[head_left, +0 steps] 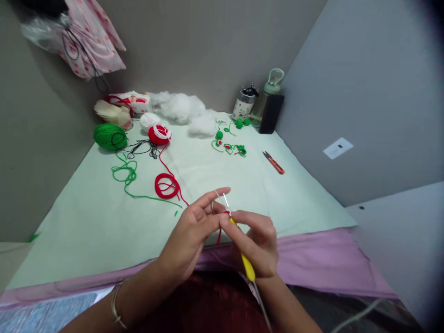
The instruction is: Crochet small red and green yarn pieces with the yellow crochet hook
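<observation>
The right hand (258,240) grips a hook (247,266) by its yellow handle — stiff, probably light, best held there. The left hand (194,231) pinches a tiny red-and-white piece (228,213) at the hook's shaft; likely soft, easily squashed — hold its edge lightly. Beyond, on the counter (215,171), lies coiled red yarn (157,187).

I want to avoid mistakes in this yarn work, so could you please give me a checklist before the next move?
1. Right hand grips the yellow-handled hook: ok.
2. Left hand pinches the small red piece: ok.
3. White strand lies over the left forefinger: ok.
4. Scissors lie apart from both hands: ok.
5. Green yarn is tidy: not ok, loose loops on the table.
6. Stitches in the piece are even: cannot tell, too small.
</observation>
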Demonstrator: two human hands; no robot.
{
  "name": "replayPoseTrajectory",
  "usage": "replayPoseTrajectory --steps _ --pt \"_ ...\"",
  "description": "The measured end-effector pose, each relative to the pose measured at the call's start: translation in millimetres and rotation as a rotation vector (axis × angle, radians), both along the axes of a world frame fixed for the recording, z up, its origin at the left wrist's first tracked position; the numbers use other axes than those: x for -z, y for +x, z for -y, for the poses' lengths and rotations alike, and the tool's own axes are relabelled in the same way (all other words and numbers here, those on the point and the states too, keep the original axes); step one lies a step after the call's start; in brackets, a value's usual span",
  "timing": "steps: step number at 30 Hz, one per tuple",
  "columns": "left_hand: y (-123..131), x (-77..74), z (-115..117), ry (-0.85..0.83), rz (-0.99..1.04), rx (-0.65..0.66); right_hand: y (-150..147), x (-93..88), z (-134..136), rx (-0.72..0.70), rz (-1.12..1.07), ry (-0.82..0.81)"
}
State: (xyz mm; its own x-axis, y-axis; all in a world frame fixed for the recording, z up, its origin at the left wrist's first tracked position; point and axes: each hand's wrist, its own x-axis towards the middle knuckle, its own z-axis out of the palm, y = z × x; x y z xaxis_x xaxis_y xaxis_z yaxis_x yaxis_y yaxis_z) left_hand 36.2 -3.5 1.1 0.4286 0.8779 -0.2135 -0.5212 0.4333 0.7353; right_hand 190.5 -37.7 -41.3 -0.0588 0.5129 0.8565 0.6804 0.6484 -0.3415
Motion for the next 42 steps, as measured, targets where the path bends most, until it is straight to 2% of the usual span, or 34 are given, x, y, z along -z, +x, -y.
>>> replayPoseTrajectory --steps 3,9,14,19,22,26,29,32,39,42 --pt "-3 0.4 -5 -0.124 0.081 0.098 1 -4.9 -1 -0.076 -0.137 -0.065" --pt "-9 -2.6 -11 0.027 -0.027 -0.072 4 -19.5 2 -0.25 -0.571 -0.303" --pt "-8 -2.3 -9 0.099 -0.063 -0.084 3 -23.3 -4 -0.369 -0.855 -0.389" --pt "-6 5.6 -7 0.154 -0.092 0.018 -3 -20.8 -9 -0.355 -0.753 -0.402" --pt "-4 7.1 -8 0.15 -0.1 -0.002 -6 -19.5 -8 -0.29 -0.646 -0.362" --pt "-1 6.0 -8 0.074 -0.042 -0.05 -9 -12.2 -5 -0.106 -0.325 -0.181" --pt "-1 6.2 -9 -0.055 0.06 0.052 -10 -7.1 -5 -0.044 -0.185 -0.076" --pt "-4 7.3 -12 -0.11 0.111 0.12 -8 -9.0 -6 -0.101 -0.29 -0.168" --pt "-14 5.8 -19 -0.128 0.081 0.124 3 -17.4 -4 -0.236 -0.687 -0.319" --pt "-14 6.2 -17 -0.114 0.066 0.136 7 -20.7 -6 -0.333 -0.871 -0.435"
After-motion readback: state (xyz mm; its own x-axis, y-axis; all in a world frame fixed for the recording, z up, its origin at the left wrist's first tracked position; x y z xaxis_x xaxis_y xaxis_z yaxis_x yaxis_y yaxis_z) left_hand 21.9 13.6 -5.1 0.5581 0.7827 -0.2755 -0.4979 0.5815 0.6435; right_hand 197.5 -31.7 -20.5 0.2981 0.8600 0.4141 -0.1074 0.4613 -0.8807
